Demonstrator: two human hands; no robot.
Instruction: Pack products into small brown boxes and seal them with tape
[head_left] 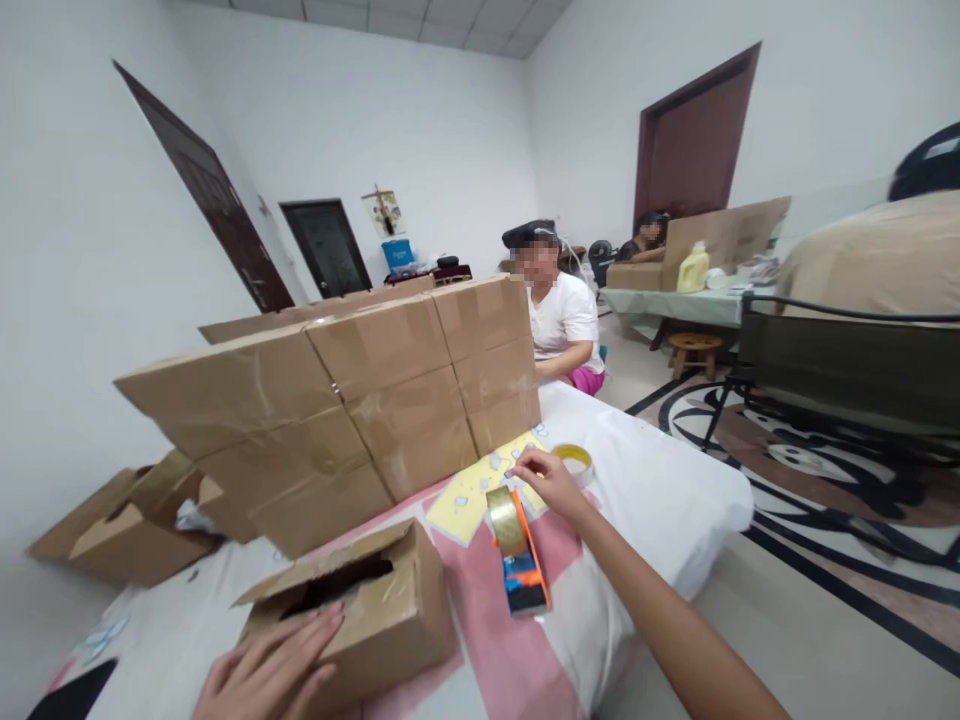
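Observation:
My left hand (274, 665) lies with outstretched fingers on the near edge of a small cardboard box (397, 630). There is a dark gap in the box's top, and its flaps are partly raised. Over a yellow sheet (461, 505) dotted with small greyish pieces, my right hand (553, 483) has its thumb and fingers pinched together. Whatever is between those fingertips is too small to make out. Just below it lies an orange and blue tape dispenser (527, 570) with a roll of brown tape (506, 522). A yellow-cored tape roll (574, 460) sits beside my right hand.
A wall of stacked cardboard boxes (405, 400) stands across the table (637, 470). Open cartons (142, 530) are at the left. Beyond the stack sits a person in white (566, 325). A dark folding chair (840, 350) and a wooden stool (694, 345) are at right.

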